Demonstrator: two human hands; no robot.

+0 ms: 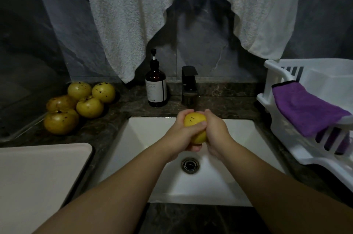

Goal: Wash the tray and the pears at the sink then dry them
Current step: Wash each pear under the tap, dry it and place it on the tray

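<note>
At frame centre, my left hand (180,134) and right hand (214,134) cup a wet yellow pear (194,122) over the sink (145,138); firm, slippery, best gripped around its middle.

tray (38,176): cut by left edge | bottle label (153,89): text unreadable

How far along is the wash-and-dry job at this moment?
Early. Both the left hand and right hand grip one pear over the sink, below the faucet. Five spotted pears wait on the counter. The tray sits left; the purple cloth hangs on the rack, so drying remains.
</note>
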